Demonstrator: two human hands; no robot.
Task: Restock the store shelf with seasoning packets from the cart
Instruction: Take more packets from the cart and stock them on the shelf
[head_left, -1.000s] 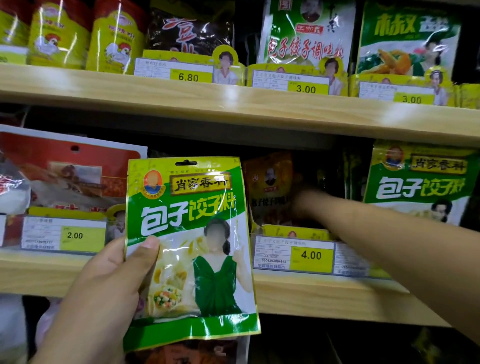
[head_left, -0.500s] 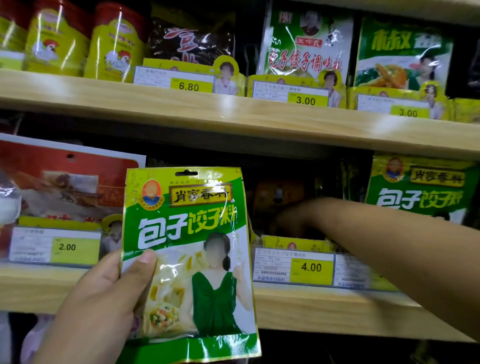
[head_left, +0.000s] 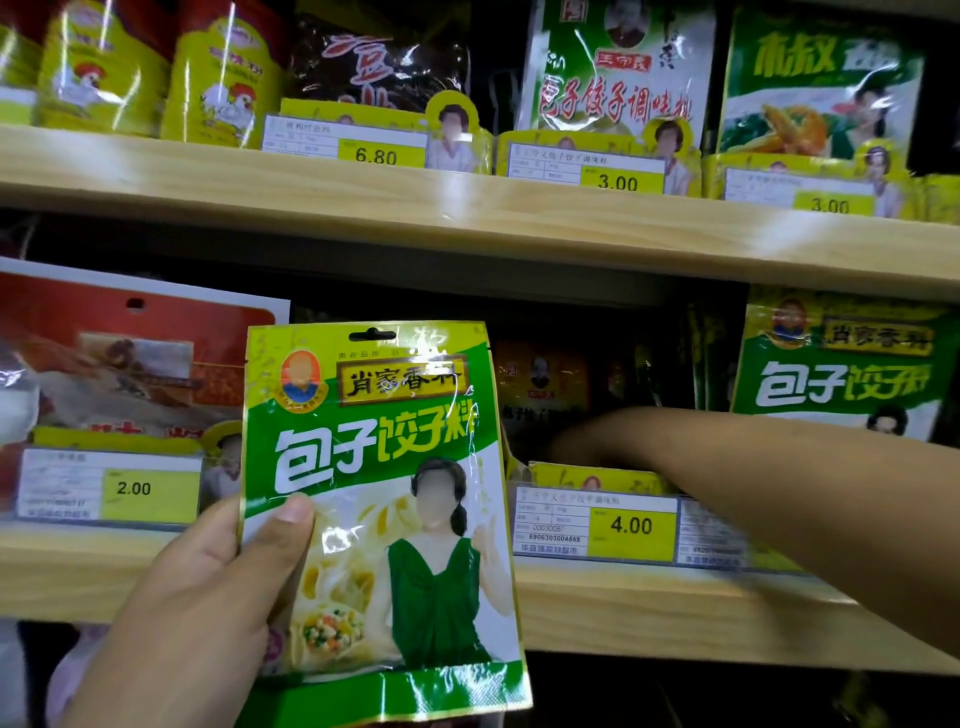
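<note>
My left hand (head_left: 192, 613) holds a green and yellow seasoning packet (head_left: 384, 519) upright in front of the middle wooden shelf (head_left: 649, 603), thumb on its front. My right forearm reaches leftward into the dark gap of that shelf, above the 4.00 price tag (head_left: 631, 526). My right hand (head_left: 576, 441) is deep in shadow and blurred, so its fingers cannot be made out. A matching green packet (head_left: 841, 364) stands on the same shelf at the right. An orange packet (head_left: 540, 379) stands at the back of the gap.
A red packet (head_left: 119, 364) stands at the left behind a 2.00 tag. The upper shelf (head_left: 467, 218) carries yellow chicken-print bags (head_left: 218, 78), a dark packet, a white-green packet (head_left: 613, 67) and a green packet, with 6.80 and 3.00 tags.
My right hand has pushed further back and lower into the shelf gap. The view has tilted up slightly. The packet stays in my left hand.
</note>
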